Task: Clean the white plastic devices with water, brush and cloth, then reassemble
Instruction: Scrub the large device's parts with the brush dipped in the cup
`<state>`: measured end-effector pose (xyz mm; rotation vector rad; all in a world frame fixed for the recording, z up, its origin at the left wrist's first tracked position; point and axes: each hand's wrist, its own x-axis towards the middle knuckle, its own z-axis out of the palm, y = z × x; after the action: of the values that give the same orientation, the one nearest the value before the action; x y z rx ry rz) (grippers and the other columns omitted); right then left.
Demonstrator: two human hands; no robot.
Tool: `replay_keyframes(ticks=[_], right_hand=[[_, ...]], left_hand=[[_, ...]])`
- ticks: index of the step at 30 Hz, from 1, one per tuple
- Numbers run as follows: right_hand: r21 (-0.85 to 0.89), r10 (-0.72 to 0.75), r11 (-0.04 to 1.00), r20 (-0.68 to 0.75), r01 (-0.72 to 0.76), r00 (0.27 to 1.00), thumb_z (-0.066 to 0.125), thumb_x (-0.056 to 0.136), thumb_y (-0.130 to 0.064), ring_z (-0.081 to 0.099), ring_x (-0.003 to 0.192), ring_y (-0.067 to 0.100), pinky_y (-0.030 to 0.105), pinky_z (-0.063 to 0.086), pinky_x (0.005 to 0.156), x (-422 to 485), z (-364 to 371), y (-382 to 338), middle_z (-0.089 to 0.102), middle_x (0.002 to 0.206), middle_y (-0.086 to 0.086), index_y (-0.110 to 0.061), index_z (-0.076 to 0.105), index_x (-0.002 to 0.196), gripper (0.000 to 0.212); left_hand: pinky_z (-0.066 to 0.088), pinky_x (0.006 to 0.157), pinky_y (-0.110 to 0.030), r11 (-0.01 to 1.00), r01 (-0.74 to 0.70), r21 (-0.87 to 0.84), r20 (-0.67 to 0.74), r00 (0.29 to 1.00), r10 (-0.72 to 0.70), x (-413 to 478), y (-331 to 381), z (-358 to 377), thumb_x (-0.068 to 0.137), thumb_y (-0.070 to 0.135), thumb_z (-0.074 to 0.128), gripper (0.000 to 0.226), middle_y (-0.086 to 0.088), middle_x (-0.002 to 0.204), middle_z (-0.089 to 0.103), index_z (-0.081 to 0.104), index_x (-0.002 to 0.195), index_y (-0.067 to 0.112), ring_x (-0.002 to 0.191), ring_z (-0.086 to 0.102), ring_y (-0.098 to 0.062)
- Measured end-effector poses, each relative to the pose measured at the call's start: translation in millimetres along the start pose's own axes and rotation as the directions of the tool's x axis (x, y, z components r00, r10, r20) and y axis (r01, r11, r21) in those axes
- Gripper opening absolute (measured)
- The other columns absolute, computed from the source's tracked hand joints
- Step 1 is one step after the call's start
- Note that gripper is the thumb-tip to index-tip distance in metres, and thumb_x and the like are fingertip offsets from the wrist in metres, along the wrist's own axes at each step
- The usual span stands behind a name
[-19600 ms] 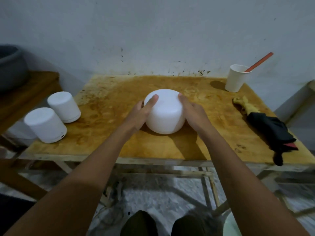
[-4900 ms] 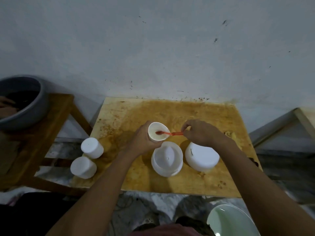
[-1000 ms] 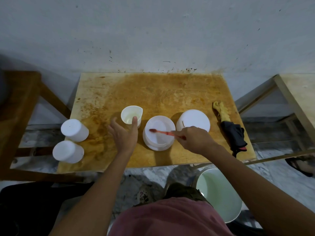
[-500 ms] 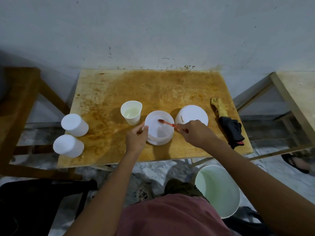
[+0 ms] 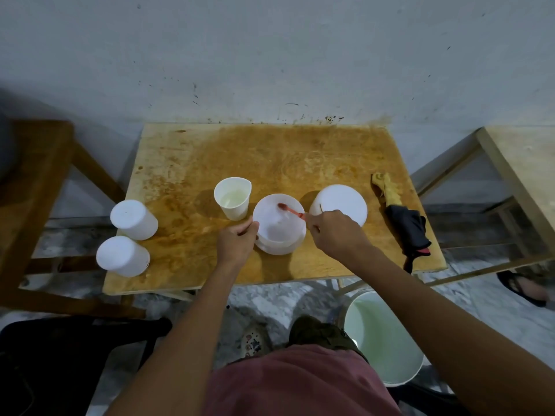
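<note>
An open white device base (image 5: 277, 228) stands near the front of the stained wooden table (image 5: 270, 157). My left hand (image 5: 237, 243) grips its left rim. My right hand (image 5: 332, 232) holds a red brush (image 5: 290, 210) whose head lies inside the base, near its far wall. The white cover (image 5: 341, 204) of the device sits just right of the base, partly behind my right hand. A paper cup (image 5: 232, 198) with water stands left of the base. Two more white devices (image 5: 133, 219) (image 5: 121, 256) lie at the table's left edge.
A yellow and black cloth (image 5: 404, 219) lies at the table's right edge. A white bucket (image 5: 383, 337) with liquid stands on the floor below my right arm. A wooden stand (image 5: 36, 163) is at left, and another table (image 5: 522, 163) at right.
My left hand has left the paper cup and taken hold of the base's left rim. The brush head has moved deeper into the base, toward its far side.
</note>
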<state>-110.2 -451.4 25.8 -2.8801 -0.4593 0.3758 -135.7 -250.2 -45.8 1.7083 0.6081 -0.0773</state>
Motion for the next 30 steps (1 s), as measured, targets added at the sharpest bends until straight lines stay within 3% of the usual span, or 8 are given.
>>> replay_keyframes(ticks=[4, 8, 12, 15, 18, 23, 27, 30], right_hand=[[-0.038, 0.054, 0.998, 0.049, -0.052, 0.997, 0.043, 0.099, -0.025, 0.062, 0.082, 0.025, 0.031, 0.045, 0.061, -3.5, -12.1, 7.6, 0.067, 0.094, 0.011, -0.029, 0.064, 0.127, 0.036], [0.180, 0.030, 0.982, 0.118, -0.051, 0.993, 0.056, 0.092, -0.020, 0.053, 0.058, 0.011, 0.027, 0.046, 0.055, -8.1, -21.9, 1.6, 0.060, 0.065, -0.003, -0.025, 0.072, 0.117, 0.030], [0.106, -0.002, 0.994, 0.061, -0.005, 0.998, 0.046, 0.099, -0.022, 0.058, 0.073, 0.023, 0.038, 0.051, 0.065, -6.0, -8.8, -10.3, 0.067, 0.083, 0.011, -0.029, 0.063, 0.130, 0.036], [0.022, 0.083, 0.996, 0.003, -0.083, 0.997, 0.041, 0.101, -0.025, 0.060, 0.083, 0.028, 0.035, 0.046, 0.061, -1.8, -3.2, -5.6, 0.066, 0.094, 0.013, -0.030, 0.059, 0.134, 0.037], [-0.051, 0.123, 0.991, 0.027, -0.121, 0.992, 0.045, 0.098, -0.032, 0.062, 0.084, 0.025, 0.030, 0.043, 0.060, -1.9, -8.6, 3.8, 0.065, 0.098, 0.009, -0.025, 0.067, 0.123, 0.034], [0.095, 0.050, 0.993, 0.148, -0.065, 0.988, 0.060, 0.088, -0.030, 0.055, 0.065, 0.011, 0.020, 0.038, 0.052, -9.2, -26.5, 0.9, 0.061, 0.068, -0.005, -0.025, 0.078, 0.103, 0.024], [0.057, -0.052, 0.997, 0.134, 0.045, 0.990, 0.049, 0.099, -0.029, 0.057, 0.071, 0.016, 0.028, 0.041, 0.059, -9.1, -14.8, -11.7, 0.065, 0.080, -0.001, -0.033, 0.064, 0.127, 0.032], [-0.119, 0.024, 0.993, 0.047, -0.018, 0.999, 0.038, 0.104, -0.031, 0.063, 0.087, 0.026, 0.033, 0.041, 0.060, -1.7, -6.3, -8.9, 0.065, 0.098, 0.010, -0.032, 0.055, 0.136, 0.037]], left_hand=[[0.053, 0.091, -0.030, 1.000, -0.012, -0.013, -0.006, 1.000, 0.012, -1.0, 0.3, 4.6, 0.092, 0.024, 0.068, 0.033, -0.005, 0.112, 0.073, 0.069, 0.122, 0.010, 0.108, 0.065, -0.016], [0.045, 0.090, -0.021, 1.000, -0.024, 0.006, -0.022, 0.999, 0.024, -2.0, 1.3, 5.8, 0.093, 0.024, 0.066, 0.033, 0.000, 0.123, 0.067, 0.068, 0.123, 0.009, 0.110, 0.054, -0.003], [0.045, 0.100, -0.031, 0.996, -0.061, 0.062, 0.050, 0.997, 0.058, -0.2, -6.0, 5.0, 0.094, 0.032, 0.064, 0.040, -0.003, 0.137, 0.054, 0.062, 0.132, 0.018, 0.123, 0.050, -0.012], [0.046, 0.103, -0.039, 0.991, -0.116, 0.064, 0.177, 0.979, 0.103, -3.8, -13.7, 3.6, 0.081, 0.046, 0.073, 0.065, 0.004, 0.140, 0.046, 0.050, 0.139, 0.028, 0.128, 0.046, -0.015], [0.045, 0.101, -0.034, 0.979, -0.197, 0.056, 0.295, 0.940, 0.172, -6.8, -19.3, 6.2, 0.064, 0.044, 0.088, 0.098, 0.011, 0.140, 0.042, 0.034, 0.144, 0.032, 0.128, 0.042, -0.010], [0.045, 0.105, -0.045, 0.961, -0.263, 0.082, 0.289, 0.930, 0.229, 1.3, -24.4, 19.6, 0.044, 0.038, 0.096, 0.120, 0.010, 0.139, 0.044, 0.028, 0.142, 0.034, 0.129, 0.043, -0.014], [0.047, 0.104, -0.043, 0.950, -0.300, 0.092, 0.222, 0.936, 0.274, 6.3, -31.2, 28.5, 0.047, 0.038, 0.094, 0.114, 0.009, 0.139, 0.046, 0.030, 0.142, 0.033, 0.128, 0.046, -0.014], [0.045, 0.105, -0.044, 0.937, -0.330, 0.113, 0.202, 0.931, 0.303, 9.8, -36.6, 29.2, 0.050, 0.024, 0.095, 0.111, 0.004, 0.139, 0.047, 0.032, 0.141, 0.029, 0.128, 0.045, -0.016]])
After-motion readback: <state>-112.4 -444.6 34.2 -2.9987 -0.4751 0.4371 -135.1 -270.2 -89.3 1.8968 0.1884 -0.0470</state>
